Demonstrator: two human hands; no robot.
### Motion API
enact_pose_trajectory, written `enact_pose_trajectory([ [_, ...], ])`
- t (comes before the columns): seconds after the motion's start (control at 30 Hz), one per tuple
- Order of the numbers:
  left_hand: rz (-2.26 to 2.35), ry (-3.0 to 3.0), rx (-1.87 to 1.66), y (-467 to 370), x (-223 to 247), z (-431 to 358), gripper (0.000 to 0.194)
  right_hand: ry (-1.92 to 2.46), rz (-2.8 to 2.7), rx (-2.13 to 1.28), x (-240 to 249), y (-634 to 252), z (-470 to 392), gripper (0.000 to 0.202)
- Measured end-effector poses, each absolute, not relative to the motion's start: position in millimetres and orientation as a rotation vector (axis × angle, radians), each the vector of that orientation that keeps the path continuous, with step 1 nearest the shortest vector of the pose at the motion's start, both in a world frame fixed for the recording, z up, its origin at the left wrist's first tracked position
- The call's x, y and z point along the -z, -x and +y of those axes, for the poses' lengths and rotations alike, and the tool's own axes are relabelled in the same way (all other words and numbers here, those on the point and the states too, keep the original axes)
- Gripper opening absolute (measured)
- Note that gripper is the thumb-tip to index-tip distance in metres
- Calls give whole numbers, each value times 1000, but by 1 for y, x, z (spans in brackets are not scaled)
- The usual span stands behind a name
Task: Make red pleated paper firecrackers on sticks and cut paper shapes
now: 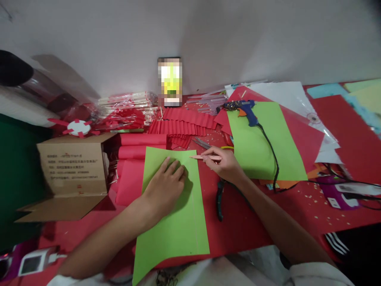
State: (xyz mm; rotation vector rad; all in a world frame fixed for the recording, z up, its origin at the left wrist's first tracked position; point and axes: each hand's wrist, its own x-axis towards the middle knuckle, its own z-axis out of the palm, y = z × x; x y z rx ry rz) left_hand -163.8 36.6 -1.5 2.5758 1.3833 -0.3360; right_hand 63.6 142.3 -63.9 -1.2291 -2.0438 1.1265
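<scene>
- One smooth green sheet (178,222) was pressed on red table (238,234) by left hand (166,182), fingers slightly parted.
- One slim pencil (198,157) was pinched over it by curled right hand (223,163).
- Pleated red strips (190,119) were heaped beyond.

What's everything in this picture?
Table: one, red, underneath
Front sheet: one, green, centre
Back sheet: one, green, right
Glue gun: one, blue, right
Pencil: one, pale, centre
Phone: one, black, back
Box: one, brown, left
Pliers: one, green, centre
Pleated paper: several, red, back
Rolled paper: several, red, left
Wrapped sticks: many, pale, back
Power strip: one, purple, far right
Other sheets: several, mixed, right
Left hand: one, bare, front sheet
Right hand: one, bare, holding pencil
</scene>
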Motion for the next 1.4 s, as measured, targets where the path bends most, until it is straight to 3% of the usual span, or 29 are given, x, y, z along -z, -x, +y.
enact_pose_trajectory([
  [0.77,1380,-2587,319,165,7,36,57,1202,-2043,-1136,61,-62,145,18],
  [1.0,1396,-2609,313,165,7,36,57,1191,-1760,-1363,54,-56,146,23],
  [1.4,1382,-2619,277,165,6,35,56,1281,-1630,-1427,69,-51,149,26],
])
